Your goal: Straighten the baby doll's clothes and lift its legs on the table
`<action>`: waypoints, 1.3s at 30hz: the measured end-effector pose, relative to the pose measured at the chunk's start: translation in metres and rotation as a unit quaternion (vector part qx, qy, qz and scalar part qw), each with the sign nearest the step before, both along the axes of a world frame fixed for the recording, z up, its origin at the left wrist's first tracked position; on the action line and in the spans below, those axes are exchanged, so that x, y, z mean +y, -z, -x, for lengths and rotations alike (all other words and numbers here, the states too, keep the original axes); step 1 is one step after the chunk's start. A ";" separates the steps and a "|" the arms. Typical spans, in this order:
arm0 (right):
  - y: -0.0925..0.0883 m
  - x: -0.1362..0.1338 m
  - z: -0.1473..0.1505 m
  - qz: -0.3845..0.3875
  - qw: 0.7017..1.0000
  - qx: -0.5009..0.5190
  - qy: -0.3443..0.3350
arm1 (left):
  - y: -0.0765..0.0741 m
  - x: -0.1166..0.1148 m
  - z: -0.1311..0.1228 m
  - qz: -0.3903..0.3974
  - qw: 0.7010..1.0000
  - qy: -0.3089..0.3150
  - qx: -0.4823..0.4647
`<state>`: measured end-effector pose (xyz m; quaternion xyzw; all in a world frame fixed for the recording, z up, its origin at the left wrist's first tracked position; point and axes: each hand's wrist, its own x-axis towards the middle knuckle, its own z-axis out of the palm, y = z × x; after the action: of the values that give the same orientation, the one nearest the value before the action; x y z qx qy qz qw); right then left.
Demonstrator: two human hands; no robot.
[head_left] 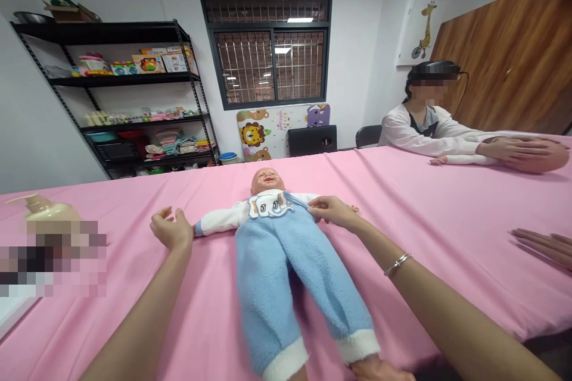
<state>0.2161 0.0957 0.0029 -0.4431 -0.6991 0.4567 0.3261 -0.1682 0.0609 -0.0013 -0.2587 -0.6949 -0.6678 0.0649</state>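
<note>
A baby doll (268, 178) lies on its back on the pink-covered table, head away from me and arms spread. It wears a white top (222, 219) with blue cuffs and fluffy blue overalls (263, 256) with an animal face on the bib (271, 205). At the doll's shoulder on the right side of the view, my right hand (333, 210) pinches a blue overall strap (297, 200). Beside the cuff on the other side, my left hand (172, 229) is raised with loosely bent fingers and nothing in them.
A cream pump bottle (49, 214) stands at the left, near a blurred patch. Across the table, a person (420, 125) rests their hands on another doll (543, 155). Someone else's hand (545, 247) lies at the right edge. Black shelves (129, 80) stand behind.
</note>
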 end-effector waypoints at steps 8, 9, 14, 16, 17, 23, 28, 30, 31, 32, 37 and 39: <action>0.030 -0.002 0.006 0.025 0.994 0.108 0.023 | -0.009 -0.012 -0.081 0.199 0.882 0.390 0.174; 0.030 -0.003 0.009 0.047 0.989 0.135 0.026 | -0.008 -0.013 -0.090 0.216 0.866 0.410 0.189; 0.027 -0.008 0.015 0.027 0.985 0.168 -0.004 | -0.008 -0.020 -0.118 0.170 0.855 0.448 0.199; 0.028 -0.008 0.013 0.022 0.987 0.160 -0.027 | -0.007 -0.021 -0.122 0.153 0.860 0.450 0.185; 0.029 -0.007 0.011 0.027 0.987 0.156 -0.036 | -0.006 -0.021 -0.123 0.144 0.865 0.448 0.173; 0.035 -0.006 0.007 0.080 0.976 0.203 -0.020 | -0.004 -0.018 -0.123 0.090 0.887 0.440 0.105; 0.034 -0.012 0.012 0.144 0.942 0.301 -0.046 | -0.001 -0.012 -0.116 0.161 0.866 0.445 0.159; 0.034 -0.013 0.014 0.124 0.948 0.290 -0.045 | 0.001 -0.012 -0.114 0.193 0.859 0.439 0.179; 0.035 -0.013 0.014 0.103 0.956 0.273 -0.034 | 0.001 -0.012 -0.113 0.200 0.859 0.435 0.184; 0.036 -0.013 0.014 0.078 0.965 0.248 -0.016 | 0.001 -0.012 -0.113 0.201 0.860 0.431 0.185; 0.037 -0.012 0.013 -0.013 0.984 0.157 0.082 | -0.001 -0.014 -0.110 0.153 0.870 0.423 0.201; 0.036 -0.013 0.012 -0.001 0.981 0.171 0.088 | -0.002 -0.015 -0.110 0.137 0.872 0.422 0.208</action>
<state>0.2043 0.0831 -0.0331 -0.4179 -0.5915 0.4942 0.4809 -0.0584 0.0459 0.0002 -0.6667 -0.5747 -0.4603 -0.1158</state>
